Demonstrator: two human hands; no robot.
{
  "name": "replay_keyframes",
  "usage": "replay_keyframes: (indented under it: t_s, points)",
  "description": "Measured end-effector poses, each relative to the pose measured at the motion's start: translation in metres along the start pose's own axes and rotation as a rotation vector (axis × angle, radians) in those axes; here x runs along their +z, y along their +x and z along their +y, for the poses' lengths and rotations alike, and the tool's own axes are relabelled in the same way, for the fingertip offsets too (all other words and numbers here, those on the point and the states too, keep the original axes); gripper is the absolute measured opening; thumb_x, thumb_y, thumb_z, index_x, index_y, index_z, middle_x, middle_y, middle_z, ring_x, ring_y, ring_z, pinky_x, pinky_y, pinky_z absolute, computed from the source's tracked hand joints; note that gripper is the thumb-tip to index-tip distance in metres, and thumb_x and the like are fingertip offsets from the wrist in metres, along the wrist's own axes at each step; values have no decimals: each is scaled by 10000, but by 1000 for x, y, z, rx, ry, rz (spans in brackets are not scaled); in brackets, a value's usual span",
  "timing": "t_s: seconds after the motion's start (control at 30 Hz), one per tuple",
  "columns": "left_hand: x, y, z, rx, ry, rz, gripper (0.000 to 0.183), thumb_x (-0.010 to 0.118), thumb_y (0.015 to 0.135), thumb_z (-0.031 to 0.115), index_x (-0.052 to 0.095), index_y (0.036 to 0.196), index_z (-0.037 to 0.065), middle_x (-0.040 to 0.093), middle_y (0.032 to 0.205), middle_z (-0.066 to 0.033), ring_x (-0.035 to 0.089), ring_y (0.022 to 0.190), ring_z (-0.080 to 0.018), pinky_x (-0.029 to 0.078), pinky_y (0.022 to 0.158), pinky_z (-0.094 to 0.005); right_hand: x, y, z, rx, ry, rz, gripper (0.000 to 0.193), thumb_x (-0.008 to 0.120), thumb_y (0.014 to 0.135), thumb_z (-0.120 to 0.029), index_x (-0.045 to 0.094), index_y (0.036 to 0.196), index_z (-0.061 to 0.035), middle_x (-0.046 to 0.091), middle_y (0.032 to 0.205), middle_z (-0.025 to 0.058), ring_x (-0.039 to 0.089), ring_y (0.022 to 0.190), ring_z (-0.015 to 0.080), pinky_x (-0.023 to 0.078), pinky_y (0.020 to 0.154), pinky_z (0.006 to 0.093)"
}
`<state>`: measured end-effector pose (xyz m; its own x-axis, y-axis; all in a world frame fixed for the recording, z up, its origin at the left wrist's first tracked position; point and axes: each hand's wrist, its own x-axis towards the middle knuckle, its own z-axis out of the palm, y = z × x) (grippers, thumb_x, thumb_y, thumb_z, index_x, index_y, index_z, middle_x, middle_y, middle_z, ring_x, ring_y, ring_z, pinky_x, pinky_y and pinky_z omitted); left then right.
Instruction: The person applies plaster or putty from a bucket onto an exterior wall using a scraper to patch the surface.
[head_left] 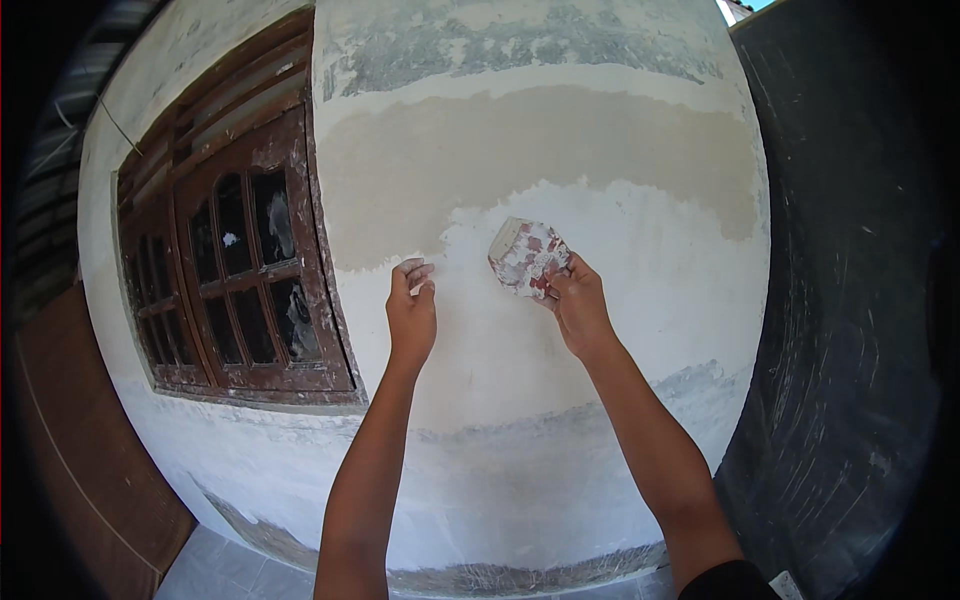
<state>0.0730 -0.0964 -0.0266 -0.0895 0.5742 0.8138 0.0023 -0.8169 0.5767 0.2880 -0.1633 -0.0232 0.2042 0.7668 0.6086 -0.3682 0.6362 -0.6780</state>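
My right hand (580, 305) grips a wide paintbrush (527, 262) whose body is red under thick splashes of white paint. Its short beige bristle end points up and to the left, in front of the wall (640, 310). Whether the bristles touch the wall I cannot tell. To the left, my left hand (411, 312) is raised before the wall with its fingers loosely bent and the thumb apart. Nothing shows in it. A darker beige band (560, 135) with a ragged lower edge runs across the wall above both hands, over a paler coat.
A brown wooden window (240, 265) with dark panes and paint spots is set in the wall at left. A dark, scratched sheet (830, 330) stands along the right side. At lower left are a brown panel (95, 450) and grey floor tiles (235, 570).
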Motion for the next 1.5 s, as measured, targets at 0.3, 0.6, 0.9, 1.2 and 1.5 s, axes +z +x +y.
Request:
replay_keyframes:
  t_s: [0.3, 0.6, 0.9, 1.2, 1.5]
  points:
    - [-20, 43, -13, 881, 803, -59, 445, 592, 755, 28, 524, 1194, 4, 505, 1283, -186, 472, 1201, -388, 384, 994, -489, 36, 4, 10, -428, -621, 121, 288, 488, 943, 44, 592, 1211, 30, 676, 980, 139, 598, 863, 162, 474, 819, 274]
    - [-24, 71, -56, 1130, 845, 37, 423, 599, 832, 172, 515, 1223, 32, 449, 1396, -201, 388, 1341, -410, 322, 1039, -555, 67, 23, 50, -1077, -1227, 208, 402, 565, 773, 150, 615, 1144, 2, 667, 1160, 171, 629, 1109, 360, 511, 972, 447]
    - [-27, 74, -66, 1099, 725, 60, 388, 600, 841, 189, 504, 1182, 32, 465, 1376, -208, 430, 1301, -425, 346, 994, -542, 73, 52, 94, -1299, -1454, 341, 445, 615, 775, 95, 616, 1212, 10, 646, 1227, 175, 618, 1153, 359, 532, 945, 450]
    - [-26, 72, -64, 1068, 717, 88, 366, 585, 861, 205, 501, 1165, 20, 497, 1327, -198, 455, 1266, -413, 344, 976, -520, 75, 68, 127, -1225, -1649, 317, 470, 642, 840, -55, 558, 1285, 69, 552, 1332, 263, 568, 1218, 406, 530, 966, 442]
    - [-26, 73, -64, 1078, 744, 74, 358, 576, 863, 206, 512, 1156, 11, 508, 1299, -181, 458, 1261, -396, 339, 982, -505, 54, 42, 117, -1172, -2006, 136, 460, 624, 840, -60, 570, 1274, 83, 565, 1304, 283, 572, 1217, 409, 499, 1013, 447]
